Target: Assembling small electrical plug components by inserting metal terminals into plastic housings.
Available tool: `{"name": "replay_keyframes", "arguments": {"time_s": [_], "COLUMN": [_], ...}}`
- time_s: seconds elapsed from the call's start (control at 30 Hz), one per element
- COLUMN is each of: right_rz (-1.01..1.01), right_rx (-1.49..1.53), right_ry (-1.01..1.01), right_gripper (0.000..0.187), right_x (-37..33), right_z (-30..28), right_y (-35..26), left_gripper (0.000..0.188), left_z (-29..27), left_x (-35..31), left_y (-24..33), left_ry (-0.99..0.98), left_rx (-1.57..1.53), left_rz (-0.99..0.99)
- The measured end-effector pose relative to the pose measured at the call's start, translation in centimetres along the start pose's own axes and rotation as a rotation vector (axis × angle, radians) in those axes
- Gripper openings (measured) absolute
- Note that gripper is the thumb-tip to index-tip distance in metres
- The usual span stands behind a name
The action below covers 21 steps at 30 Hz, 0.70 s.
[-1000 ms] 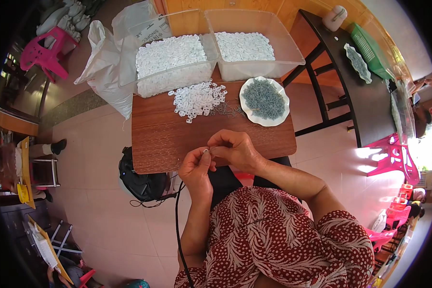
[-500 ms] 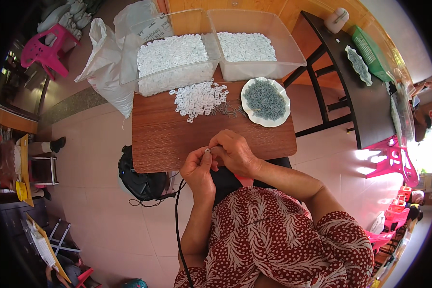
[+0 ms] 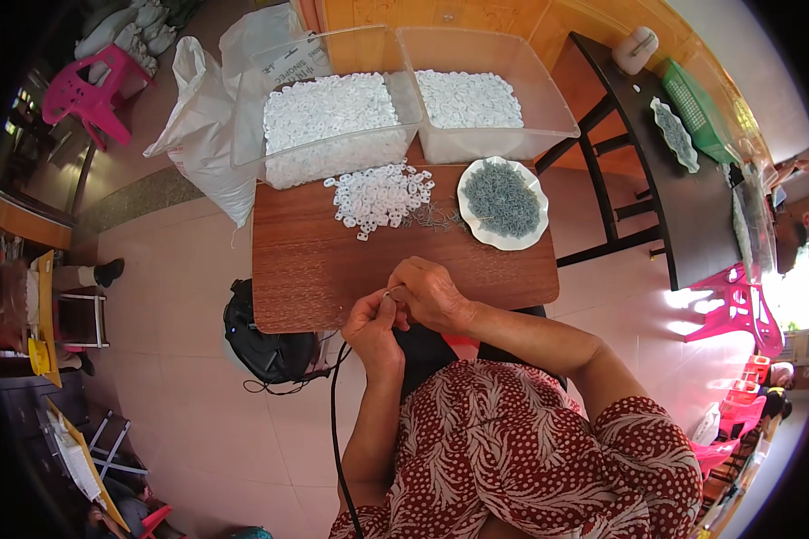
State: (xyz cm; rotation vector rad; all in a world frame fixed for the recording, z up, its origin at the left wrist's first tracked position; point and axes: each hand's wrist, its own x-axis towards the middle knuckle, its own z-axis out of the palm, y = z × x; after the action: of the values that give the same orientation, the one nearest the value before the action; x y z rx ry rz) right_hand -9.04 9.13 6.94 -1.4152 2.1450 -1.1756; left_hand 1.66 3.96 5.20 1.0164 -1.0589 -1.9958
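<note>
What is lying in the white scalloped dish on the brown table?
The dish holds a heap of small grey pieces, too fine to tell apart. Its pale rim shows around them; the bottom beneath the heap is covered from view.

A green basket (image 3: 695, 110) sits on a dark table (image 3: 695, 211).

Ahead of our grip: open tabletop (image 3: 333, 278), passable. Beyond, we list as obstacles: white-piece pile (image 3: 382, 196); scalloped plate (image 3: 503, 244), rightward; two tubs (image 3: 490, 144), behind both.
</note>
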Motion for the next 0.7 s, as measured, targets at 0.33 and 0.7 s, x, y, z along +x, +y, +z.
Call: {"name": "replay_keyframes", "arguments": {"time_s": [0.33, 0.7], "right_rz": [0.046, -0.088], "right_rx": [0.080, -0.591], "right_ry": [0.017, 0.161], "right_gripper": [0.008, 0.018], "right_x": [2.8, 7.8], "right_z": [0.9, 3.9], "right_y": [2.9, 10.1], "left_gripper": [0.010, 0.008], "left_z": [-1.3, -2.3], "left_x": [3.0, 3.8], "left_y": [-0.6, -0.7], "left_ry": [0.043, 0.083], "left_rx": [-0.103, -0.163], "left_rz": [-0.115, -0.135]}}
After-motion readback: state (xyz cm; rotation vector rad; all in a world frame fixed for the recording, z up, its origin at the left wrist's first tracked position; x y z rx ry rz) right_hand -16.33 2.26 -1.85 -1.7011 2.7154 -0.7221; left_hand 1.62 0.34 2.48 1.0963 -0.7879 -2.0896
